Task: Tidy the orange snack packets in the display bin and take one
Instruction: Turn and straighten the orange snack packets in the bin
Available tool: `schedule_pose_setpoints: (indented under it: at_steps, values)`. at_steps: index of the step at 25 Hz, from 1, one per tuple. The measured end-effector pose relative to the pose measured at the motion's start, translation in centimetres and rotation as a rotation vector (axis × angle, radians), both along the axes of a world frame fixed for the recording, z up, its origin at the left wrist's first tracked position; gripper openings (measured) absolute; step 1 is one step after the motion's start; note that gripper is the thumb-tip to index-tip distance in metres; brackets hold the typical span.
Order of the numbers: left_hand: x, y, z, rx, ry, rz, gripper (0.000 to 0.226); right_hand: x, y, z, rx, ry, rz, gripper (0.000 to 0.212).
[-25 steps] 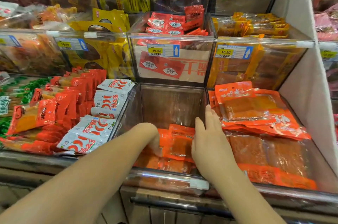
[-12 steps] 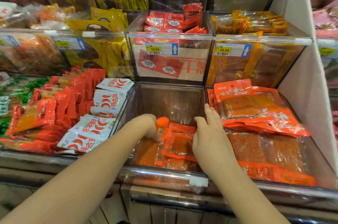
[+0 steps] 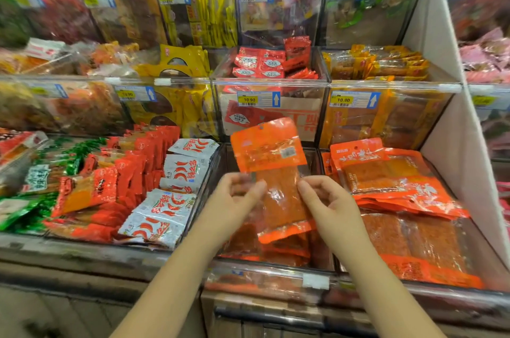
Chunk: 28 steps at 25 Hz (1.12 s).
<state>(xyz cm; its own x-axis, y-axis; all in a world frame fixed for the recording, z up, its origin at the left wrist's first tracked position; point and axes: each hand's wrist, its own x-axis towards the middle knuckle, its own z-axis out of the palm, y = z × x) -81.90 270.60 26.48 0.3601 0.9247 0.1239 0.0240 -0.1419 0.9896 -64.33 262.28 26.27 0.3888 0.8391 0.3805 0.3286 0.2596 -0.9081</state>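
Clear plastic bin (image 3: 265, 268), glossy flat orange packet (image 3: 271, 161)

- The print on the orange packet (image 3: 271, 161), just above both hands, is too blurred to read.
- The left hand (image 3: 234, 198) has its fingertips smeared where they meet the packet's edge.
- The loose packets (image 3: 287, 250) in the display bin (image 3: 276, 268), below the right hand (image 3: 328, 199), are partly hidden.
- Both forearms (image 3: 171, 288) are cut off by the bottom edge.

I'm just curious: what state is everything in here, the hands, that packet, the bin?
orange packet, held upright above the display bin.
left hand, pinching the packet's left edge.
right hand, pinching its right edge.
display bin, open-topped, sparsely filled.
remaining packets, lying flat on the bin's bottom.
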Motion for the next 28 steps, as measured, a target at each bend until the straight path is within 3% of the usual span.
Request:
schedule_pose_setpoints:
  at_steps: [2,4,12,15,17,20,23,25,28]
  values:
    - [-0.2,-0.5,-1.4,0.011,0.066,-0.08,0.022,-0.1,-0.2,-0.2,0.011,0.045,0.001,0.008]
    - [-0.6,-0.5,-1.9,0.035,0.014,-0.127,0.016,-0.1,-0.2,-0.5,-0.01,0.025,0.011,0.007]
    - [-1.2,-0.9,-1.5,0.084,-0.054,-0.102,0.025,0.2,-0.6,-0.6,-0.05,0.027,0.118,0.016]
    - [-0.7,-1.1,-2.5,0.359,0.159,0.205,0.04,0.2,-0.3,-1.0,0.01,0.017,0.031,0.013]
    - [-0.2,-1.6,-2.7,0.568,0.325,0.186,0.043,0.2,-0.3,-0.9,0.026,-0.004,0.008,0.013]
    - [0.1,-2.3,-1.9,0.405,0.378,-0.16,0.058,-0.1,-0.8,-0.6,-0.025,-0.189,0.136,0.016]
    - [-0.3,-2.2,-1.3,0.319,0.256,-0.178,0.029,0.0,-0.6,-0.9,-0.02,-0.19,0.131,0.024]
    - [-0.7,-2.1,-1.0,0.187,0.14,-0.248,0.03,0.2,-0.1,-1.3,0.037,-0.151,0.016,0.02]
    - [-1.2,-1.5,-0.9,0.044,-0.001,-0.304,0.033,0.3,0.1,-1.4,0.002,-0.115,-0.018,0.036]
